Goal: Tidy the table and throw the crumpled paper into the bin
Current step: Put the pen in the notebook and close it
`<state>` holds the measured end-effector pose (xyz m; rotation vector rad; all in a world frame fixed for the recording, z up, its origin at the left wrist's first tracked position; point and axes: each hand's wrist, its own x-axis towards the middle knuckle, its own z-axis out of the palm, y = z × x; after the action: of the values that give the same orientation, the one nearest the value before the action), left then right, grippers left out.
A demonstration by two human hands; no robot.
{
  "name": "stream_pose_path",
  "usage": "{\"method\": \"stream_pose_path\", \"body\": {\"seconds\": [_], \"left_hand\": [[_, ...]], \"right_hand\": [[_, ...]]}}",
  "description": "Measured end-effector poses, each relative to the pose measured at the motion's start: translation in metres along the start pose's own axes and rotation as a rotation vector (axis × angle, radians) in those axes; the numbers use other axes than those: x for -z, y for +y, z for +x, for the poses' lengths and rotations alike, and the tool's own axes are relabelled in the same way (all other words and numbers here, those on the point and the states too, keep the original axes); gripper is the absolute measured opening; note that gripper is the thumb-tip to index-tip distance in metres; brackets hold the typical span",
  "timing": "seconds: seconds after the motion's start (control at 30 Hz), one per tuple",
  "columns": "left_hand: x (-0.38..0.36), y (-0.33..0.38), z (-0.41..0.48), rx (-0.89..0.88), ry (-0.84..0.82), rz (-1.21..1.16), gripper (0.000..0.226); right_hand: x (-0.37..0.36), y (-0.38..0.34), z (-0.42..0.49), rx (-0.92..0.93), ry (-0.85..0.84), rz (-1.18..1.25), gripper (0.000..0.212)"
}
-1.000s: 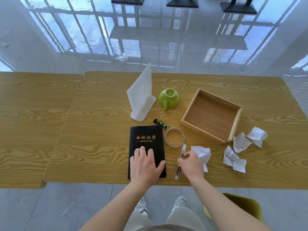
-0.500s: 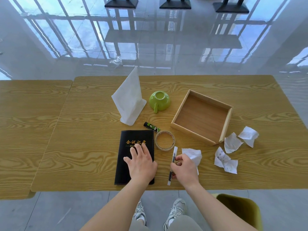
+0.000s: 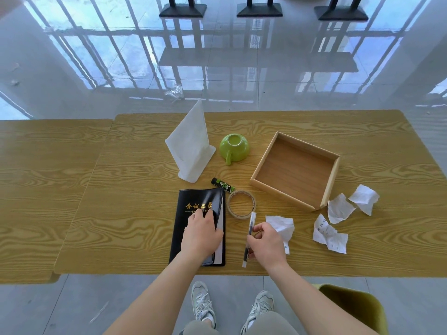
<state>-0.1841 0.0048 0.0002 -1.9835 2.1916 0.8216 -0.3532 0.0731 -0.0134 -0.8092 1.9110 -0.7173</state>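
Observation:
A black notebook [image 3: 193, 204] with gold lettering lies near the table's front edge. My left hand [image 3: 202, 234] rests on it and lifts the right edge of its cover, so white pages show. My right hand [image 3: 266, 243] pinches a clear pen [image 3: 250, 228] that lies just right of the notebook. A crumpled paper [image 3: 281, 224] sits right behind that hand. Three more crumpled papers lie further right: one [image 3: 330, 235] near the front, one [image 3: 339, 209] beside the tray corner, one [image 3: 365, 198] furthest right.
A roll of tape [image 3: 241, 203] and a small black-green tube [image 3: 222, 184] lie behind the pen. An upturned green cup [image 3: 234, 147], a standing white folded sheet [image 3: 191, 146] and an empty wooden tray [image 3: 329, 184] stand mid-table. An olive-green container [image 3: 353, 303] stands on the floor at lower right.
My left hand has slid toward the notebook's right edge and raised the cover, which lay flat before. My right hand stays on the pen. The camera view has shifted.

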Motion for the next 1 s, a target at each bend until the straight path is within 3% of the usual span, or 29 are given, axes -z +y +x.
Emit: {"method": "stream_pose_path", "body": {"seconds": [0.13,0.27,0.57,1.0], "left_hand": [[0.013,-0.003,-0.003,-0.041,0.018,-0.121,0.045],[0.035,-0.018,-0.011,-0.135,0.094,-0.266,0.006],[0.079,-0.061,-0.041,-0.106,0.197,-0.469,0.053],[0.098,-0.11,-0.05,-0.01,0.322,-0.508,0.058]], "right_hand": [[-0.001,-0.001,0.0,-0.004,-0.009,0.021,0.016],[-0.002,-0.006,0.001,-0.02,-0.015,0.053,0.016],[-0.026,-0.039,0.007,0.022,-0.106,0.017,0.015],[-0.111,-0.089,0.019,0.075,-0.3,-0.215,0.017]]}}
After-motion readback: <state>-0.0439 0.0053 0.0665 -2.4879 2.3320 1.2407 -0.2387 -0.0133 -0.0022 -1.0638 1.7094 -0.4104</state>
